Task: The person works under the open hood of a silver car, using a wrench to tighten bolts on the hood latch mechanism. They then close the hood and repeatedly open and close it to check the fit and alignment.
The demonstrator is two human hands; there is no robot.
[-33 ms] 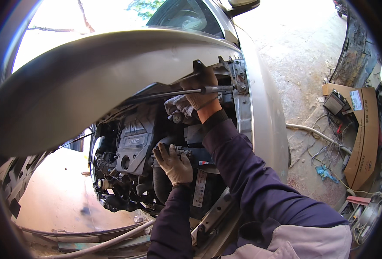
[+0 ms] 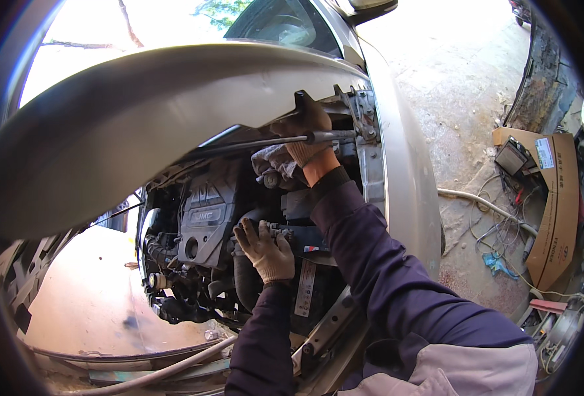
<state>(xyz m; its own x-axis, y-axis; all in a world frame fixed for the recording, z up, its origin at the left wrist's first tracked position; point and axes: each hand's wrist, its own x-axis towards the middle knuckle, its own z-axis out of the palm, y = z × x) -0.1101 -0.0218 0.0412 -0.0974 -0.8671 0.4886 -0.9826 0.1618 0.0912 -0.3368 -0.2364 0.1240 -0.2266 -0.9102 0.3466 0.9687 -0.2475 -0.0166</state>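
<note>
"What is the head view showing?"

"A person is leaning over a car's engine bay, the two gloved hands staying well apart. The left hand (image 2: pixel 265 252) is spreading its fingers over the dark parts just right of the engine cover (image 2: pixel 203 221); whether it is pressing on them, one cannot tell."

"And the right hand?"

"The right hand (image 2: pixel 309 123) is reaching farther in, passing behind the strut (image 2: pixel 265 142) and under the edge of the raised hood (image 2: pixel 146 112). Its fingertips are hiding, so one cannot tell whether they are gripping anything. A grey cloth (image 2: pixel 271 160) is lying just left of its wrist."

"Where is the engine cover sitting?"

"It is sitting left of both hands, inside the bay."

"And off to the right?"

"Beyond the pale fender (image 2: pixel 407 171), a brown cardboard box (image 2: pixel 556 204) is resting on the ground, with a blue scrap (image 2: pixel 496 265) lying near its left side."
</note>
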